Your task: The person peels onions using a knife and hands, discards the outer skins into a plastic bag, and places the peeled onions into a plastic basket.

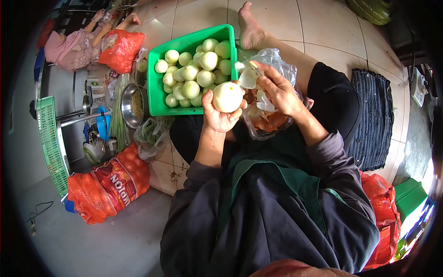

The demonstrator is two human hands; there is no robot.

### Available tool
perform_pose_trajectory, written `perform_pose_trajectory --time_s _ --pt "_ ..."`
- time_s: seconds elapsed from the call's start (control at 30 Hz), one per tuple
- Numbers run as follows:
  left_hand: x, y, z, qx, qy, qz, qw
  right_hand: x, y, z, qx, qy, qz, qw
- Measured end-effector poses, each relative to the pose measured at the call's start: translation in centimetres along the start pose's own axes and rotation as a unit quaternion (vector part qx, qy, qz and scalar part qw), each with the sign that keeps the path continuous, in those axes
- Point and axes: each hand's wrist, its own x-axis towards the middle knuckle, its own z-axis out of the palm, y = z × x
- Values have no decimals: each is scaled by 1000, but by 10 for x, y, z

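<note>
My left hand (218, 113) is closed around a peeled white onion (228, 97), held up near the basin's front corner. My right hand (278, 88) is closed just to the right of it, pinching what looks like a small knife; its blade is hard to make out. Pale pieces of onion skin (248, 79) hang by the right fingertips. Below that hand lies a clear plastic bag (281, 57) with brown and white peelings (270, 121) in it. Many peeled onions (191, 89) fill a green plastic basin (159, 111) beyond my left hand.
On the left are a metal bowl (130, 111), long green stalks (119, 111), a red net sack of onions (110, 184) and a green crate (51, 143). Another person (78, 48) sits by a red bag (122, 51). A dark woven mat (372, 119) lies to the right.
</note>
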Motion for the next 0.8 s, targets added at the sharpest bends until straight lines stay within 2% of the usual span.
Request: perform_pose_trajectory --time_s 0.17,0.27,0.33,0.43,0.57,0.63,0.7,0.77,0.8 --pt "-2 10 -6 -32 -31 14 999 -1 -11 -13 99 -40 66 992" --pt "-4 21 -7 -46 -26 29 998 -5 -18 -21 87 -98 76 988" --pt "-6 30 -12 1 31 82 996 -8 -22 -29 48 -122 115 985" --pt "-13 49 -20 80 85 161 980 -8 -22 -37 -76 -155 97 980" --pt "-23 90 -44 163 230 201 938 -10 -33 -33 -192 -137 93 967" --pt "-25 110 -46 196 247 233 920 -8 -28 -31 -210 -124 93 965" --pt "-29 130 -47 162 242 233 928 -7 -22 -29 -228 -107 93 963" --pt "-25 134 -35 182 328 270 887 -7 -23 -26 -249 -83 87 961" --pt "-23 132 -32 251 342 271 864 -7 -23 -25 -259 -70 84 960"
